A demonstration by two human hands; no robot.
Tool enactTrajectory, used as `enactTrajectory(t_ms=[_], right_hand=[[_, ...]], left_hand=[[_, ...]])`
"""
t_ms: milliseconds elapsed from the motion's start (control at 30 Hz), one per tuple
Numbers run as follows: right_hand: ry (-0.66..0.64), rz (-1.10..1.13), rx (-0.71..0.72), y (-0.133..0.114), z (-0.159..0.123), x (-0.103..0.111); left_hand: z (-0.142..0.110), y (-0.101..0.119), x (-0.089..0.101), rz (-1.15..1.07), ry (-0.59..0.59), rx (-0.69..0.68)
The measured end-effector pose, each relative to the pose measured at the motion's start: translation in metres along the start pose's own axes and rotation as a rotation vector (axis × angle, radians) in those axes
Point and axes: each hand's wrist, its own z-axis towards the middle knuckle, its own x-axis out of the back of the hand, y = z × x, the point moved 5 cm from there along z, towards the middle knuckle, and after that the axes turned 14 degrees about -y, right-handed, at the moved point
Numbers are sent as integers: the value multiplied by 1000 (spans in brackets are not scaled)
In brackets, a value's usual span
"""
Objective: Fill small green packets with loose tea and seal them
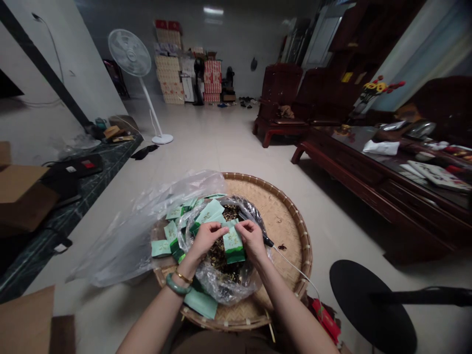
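Observation:
Both hands pinch the top edge of a small green packet (234, 245), which hangs upright between them. My left hand (207, 238), with a bangle and bracelet on its wrist, is closed on the left corner; my right hand (252, 239) grips the right corner. Below them an opened clear plastic bag (224, 290) holds a dark, loose dried mix (216, 258). More green packets (161, 248) lie to the left and in the bag's mouth. Beside my right hand is a black-handled tool (268, 241) with a white cord, its front end partly hidden.
The round woven bamboo tray (287, 211) carries all this. A large clear plastic sheet or bag (129, 241) spills over its left side. At right are a black round base (368, 305) and a dark wooden table (346, 172). A white fan (162, 139) stands further off.

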Motion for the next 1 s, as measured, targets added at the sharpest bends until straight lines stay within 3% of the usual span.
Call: enactTrajectory(t_ms=[267, 667, 833, 1000], right_hand=[[-44, -204, 54, -13, 0, -5], [-108, -113, 81, -19, -4, -6], [-46, -128, 117, -21, -5, -1], [-121, -94, 48, -19, -6, -2]], left_hand=[[-1, 0, 3, -27, 79, -29], [-4, 0, 0, -158, 78, -40], [-5, -1, 1, -196, 119, -37], [-4, -4, 1, -232, 107, -13]])
